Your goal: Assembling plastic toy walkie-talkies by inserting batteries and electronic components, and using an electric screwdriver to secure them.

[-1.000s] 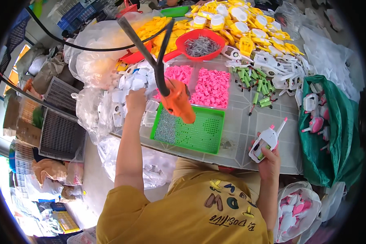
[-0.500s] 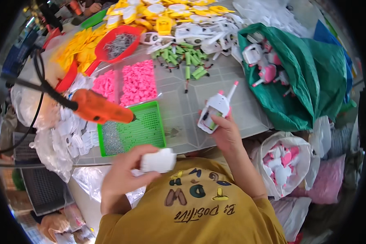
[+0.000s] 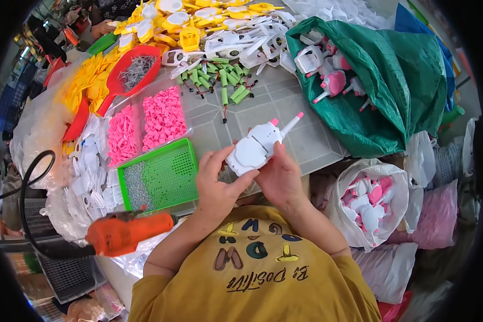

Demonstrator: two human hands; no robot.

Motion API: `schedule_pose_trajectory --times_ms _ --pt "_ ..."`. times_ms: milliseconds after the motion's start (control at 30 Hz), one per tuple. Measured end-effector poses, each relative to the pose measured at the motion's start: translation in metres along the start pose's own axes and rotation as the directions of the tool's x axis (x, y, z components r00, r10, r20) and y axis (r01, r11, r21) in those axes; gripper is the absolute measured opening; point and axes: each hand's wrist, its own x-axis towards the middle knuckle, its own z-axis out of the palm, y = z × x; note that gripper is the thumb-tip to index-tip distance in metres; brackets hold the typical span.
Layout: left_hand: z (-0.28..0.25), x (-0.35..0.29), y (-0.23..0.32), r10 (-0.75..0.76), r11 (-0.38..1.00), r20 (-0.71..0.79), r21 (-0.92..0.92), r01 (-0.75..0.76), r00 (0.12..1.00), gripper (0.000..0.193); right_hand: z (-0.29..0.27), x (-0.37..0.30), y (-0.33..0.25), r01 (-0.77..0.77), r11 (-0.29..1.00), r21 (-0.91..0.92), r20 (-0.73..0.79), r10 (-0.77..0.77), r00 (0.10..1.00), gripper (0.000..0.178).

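Note:
A white plastic toy walkie-talkie (image 3: 258, 140) with a pink-tipped antenna is held in front of me, above the table's near edge, its back turned up. A white cover (image 3: 247, 154) lies over its lower half, where my left hand (image 3: 218, 181) grips it with thumb and fingers. From the other side my right hand (image 3: 282, 180) holds the body, its fingers partly hidden underneath. To the left of my forearm hangs an orange electric screwdriver (image 3: 129, 234), which neither hand touches.
A green tray (image 3: 158, 206) of screws sits beside pink parts (image 3: 163, 117). Behind are green batteries (image 3: 224, 96), a red scoop (image 3: 110, 80) of metal pins and yellow-white casings (image 3: 189, 37). A green sack (image 3: 381, 91) and a white bag (image 3: 397, 214) hold similar toys at right.
My left hand has brought the white cover onto the walkie-talkie's open back, hiding the green battery inside. Both hands now grip the toy. The screwdriver has swung lower in view.

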Motion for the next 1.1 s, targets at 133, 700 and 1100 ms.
schedule_pose_trajectory --times_ms 133,700,1100 --pt "0.003 0.001 -0.002 0.035 0.999 -0.019 0.018 -0.034 0.999 0.062 0.004 0.0 -0.001 -0.007 0.996 0.085 0.019 0.006 1.0 0.05" --pt "-0.09 -0.042 -0.006 0.488 0.768 0.228 0.346 -0.539 0.843 0.049 -0.008 0.016 -0.012 0.016 0.998 -0.057 -0.15 -0.025 0.988 0.058" --pt "-0.136 0.042 -0.029 -0.1 0.961 -0.308 -0.275 0.013 0.946 0.028 -0.006 0.034 0.027 -0.101 0.635 -0.766 -0.091 0.049 0.995 0.076"
